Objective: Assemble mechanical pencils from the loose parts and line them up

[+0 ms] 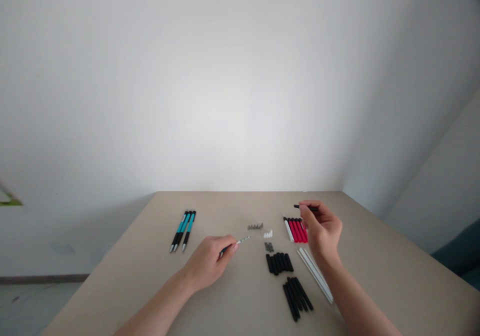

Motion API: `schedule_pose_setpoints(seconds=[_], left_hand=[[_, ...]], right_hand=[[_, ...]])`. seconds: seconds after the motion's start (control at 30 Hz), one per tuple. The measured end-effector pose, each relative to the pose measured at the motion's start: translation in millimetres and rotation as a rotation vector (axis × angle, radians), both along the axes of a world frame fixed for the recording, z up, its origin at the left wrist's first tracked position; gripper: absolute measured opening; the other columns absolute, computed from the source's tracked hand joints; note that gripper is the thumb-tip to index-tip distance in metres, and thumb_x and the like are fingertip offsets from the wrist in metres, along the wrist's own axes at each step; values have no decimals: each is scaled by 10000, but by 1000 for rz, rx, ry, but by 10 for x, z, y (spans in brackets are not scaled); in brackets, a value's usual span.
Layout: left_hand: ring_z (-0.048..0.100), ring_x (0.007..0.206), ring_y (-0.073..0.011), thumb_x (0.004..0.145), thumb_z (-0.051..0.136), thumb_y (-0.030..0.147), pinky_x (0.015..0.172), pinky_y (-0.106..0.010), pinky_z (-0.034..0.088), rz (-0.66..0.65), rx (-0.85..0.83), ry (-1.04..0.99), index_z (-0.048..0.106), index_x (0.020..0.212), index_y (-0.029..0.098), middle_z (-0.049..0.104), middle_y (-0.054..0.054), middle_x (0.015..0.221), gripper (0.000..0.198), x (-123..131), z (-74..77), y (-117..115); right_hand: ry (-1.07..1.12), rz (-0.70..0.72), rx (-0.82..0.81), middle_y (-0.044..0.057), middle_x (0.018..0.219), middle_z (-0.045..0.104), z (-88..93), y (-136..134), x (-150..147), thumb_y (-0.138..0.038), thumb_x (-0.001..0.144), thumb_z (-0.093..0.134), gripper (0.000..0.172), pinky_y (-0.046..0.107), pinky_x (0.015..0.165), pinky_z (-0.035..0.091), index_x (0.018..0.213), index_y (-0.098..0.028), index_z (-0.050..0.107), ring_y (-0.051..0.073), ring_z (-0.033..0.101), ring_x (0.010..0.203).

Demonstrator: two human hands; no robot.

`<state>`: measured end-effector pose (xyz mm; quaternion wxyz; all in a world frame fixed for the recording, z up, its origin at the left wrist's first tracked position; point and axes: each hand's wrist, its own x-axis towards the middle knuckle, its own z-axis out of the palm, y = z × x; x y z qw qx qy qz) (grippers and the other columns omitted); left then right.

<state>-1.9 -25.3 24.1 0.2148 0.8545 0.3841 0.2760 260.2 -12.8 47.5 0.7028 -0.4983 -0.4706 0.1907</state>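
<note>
My left hand (210, 260) is closed round a thin pen part with a silver tip (243, 239) that points right. My right hand (320, 228) is raised over the red pen barrels (297, 229) and pinches a short black piece (300, 207) between its fingertips. Between the hands lie small silver tips (255, 226), small white pieces (268, 234) and tiny dark springs (268, 246). Short black grips (279, 263) and long black parts (296, 297) lie nearer to me. White refill tubes (317, 276) run under my right wrist.
Three finished teal-and-black pens (183, 230) lie side by side at the left of the beige table (150, 276). A plain white wall stands behind the table's far edge. The table's right edge runs close to a second wall.
</note>
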Motion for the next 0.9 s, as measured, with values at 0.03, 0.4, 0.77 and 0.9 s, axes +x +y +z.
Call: schedule_pose_setpoints(seconds=[0.03, 0.4, 0.77, 0.9], left_hand=[[443, 595, -109, 978, 330, 320, 603, -220, 295, -4, -3, -5, 521, 766, 185, 457, 40, 627, 316, 1, -1, -2], [433, 566, -108, 973, 326, 312, 583, -221, 291, 6, -22, -10, 538, 777, 184, 463, 43, 610, 315, 4, 9, -15], [448, 582, -107, 975, 344, 324, 589, -219, 290, -9, -11, -14, 516, 769, 184, 456, 47, 612, 303, -13, -19, 8], [449, 587, -109, 980, 330, 326, 590, -219, 294, 23, 9, -75, 491, 783, 186, 456, 45, 625, 291, -33, -41, 20]], right_hand=[[60, -5, 7, -38, 533, 465, -11, 24, 18, -376, 759, 645, 238, 206, 406, 256, 822, -148, 613, 88, 367, 443], [7, 107, 13, -35, 533, 484, -73, -12, -106, -358, 745, 658, 214, 203, 410, 251, 785, -151, 629, 84, 367, 440], [-238, 518, -287, 5, 652, 594, -164, -142, -542, -270, 778, 548, 151, 218, 509, 357, 825, -149, 625, 115, 492, 561], [-440, 619, -407, 10, 668, 652, -184, -235, -689, -200, 780, 527, 151, 217, 558, 386, 826, -162, 666, 118, 521, 585]])
